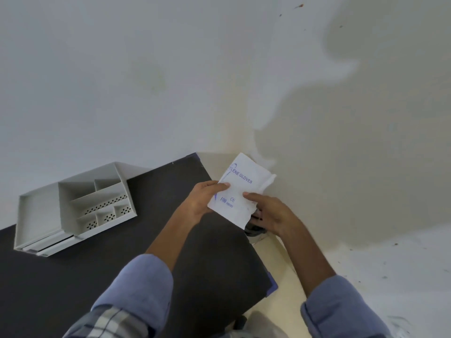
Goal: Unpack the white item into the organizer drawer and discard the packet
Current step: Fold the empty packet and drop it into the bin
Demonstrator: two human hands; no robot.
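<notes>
A pale, matte wall [170,81] fills most of the view, and below it a dark, flat table [170,240] runs off to the left. On it, against the wall and well apart from the hands, sits the organizer [73,208] — a rigid grey-white box with open compartments on top, several with perforated fronts, and a shallow drawer at its base that looks slightly pulled out, likely so it is ready to receive the contents. Both forearms reach forward from rolled blue sleeves and meet at the packet [240,191], a thin, soft white plastic pouch printed in blue with "GLOVES" and "100". It is held up off the table, past its right edge. The left hand [203,201] pinches its left edge, thumb on the printed face; the right hand [271,213] grips the lower right corner likewise — a two-sided hold suited, I judge, to tearing or prying the pouch open. The packet looks still sealed, so the white item remains inside.
</notes>
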